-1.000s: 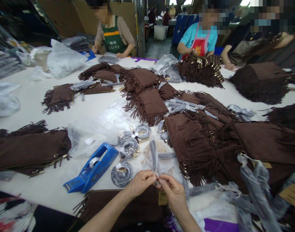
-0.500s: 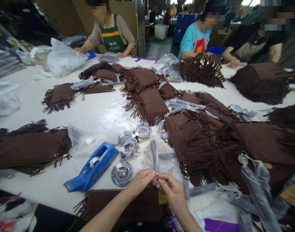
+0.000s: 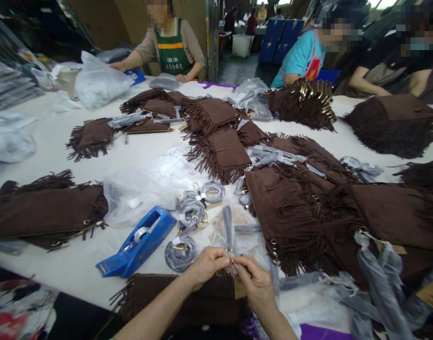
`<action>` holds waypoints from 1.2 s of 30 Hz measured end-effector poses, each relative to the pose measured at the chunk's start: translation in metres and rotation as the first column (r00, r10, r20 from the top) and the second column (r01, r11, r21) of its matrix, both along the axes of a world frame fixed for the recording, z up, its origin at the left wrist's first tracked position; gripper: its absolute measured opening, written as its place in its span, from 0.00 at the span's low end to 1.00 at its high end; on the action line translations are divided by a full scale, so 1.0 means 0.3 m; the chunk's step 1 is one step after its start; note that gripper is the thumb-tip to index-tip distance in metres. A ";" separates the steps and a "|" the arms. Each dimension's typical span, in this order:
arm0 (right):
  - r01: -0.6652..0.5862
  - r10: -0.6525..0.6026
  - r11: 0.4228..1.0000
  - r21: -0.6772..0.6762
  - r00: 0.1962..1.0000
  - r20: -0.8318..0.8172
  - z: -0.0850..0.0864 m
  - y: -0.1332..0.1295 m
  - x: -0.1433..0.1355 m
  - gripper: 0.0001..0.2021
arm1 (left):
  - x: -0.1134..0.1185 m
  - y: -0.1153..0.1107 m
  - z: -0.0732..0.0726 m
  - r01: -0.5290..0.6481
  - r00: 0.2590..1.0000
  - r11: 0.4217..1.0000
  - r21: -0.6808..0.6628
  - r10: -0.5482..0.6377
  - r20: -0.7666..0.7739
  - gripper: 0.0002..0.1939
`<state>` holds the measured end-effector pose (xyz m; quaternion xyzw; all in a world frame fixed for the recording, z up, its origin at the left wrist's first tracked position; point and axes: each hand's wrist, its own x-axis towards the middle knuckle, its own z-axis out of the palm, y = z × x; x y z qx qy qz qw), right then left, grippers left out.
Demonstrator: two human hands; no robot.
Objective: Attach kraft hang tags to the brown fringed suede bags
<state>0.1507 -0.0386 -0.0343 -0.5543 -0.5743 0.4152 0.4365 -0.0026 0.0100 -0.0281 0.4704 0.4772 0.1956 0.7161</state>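
Brown fringed bag lying in foreground

Left hand and right hand are pinching at the near end of a plastic-wrapped strip, almost meeting; exact part gripped too small to tell. Bag is lying just beneath, tan tag showing by right hand. Coiled strap is sitting between strip and blue tape dispenser.

A white table bears fringed bags and a tape dispenser.
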 end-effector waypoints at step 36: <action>0.062 -0.153 0.955 -0.289 0.941 -0.301 -0.011 -0.083 -0.030 0.14 | 0.009 0.027 0.020 0.170 0.916 0.985 0.002 -0.157 -0.369 0.09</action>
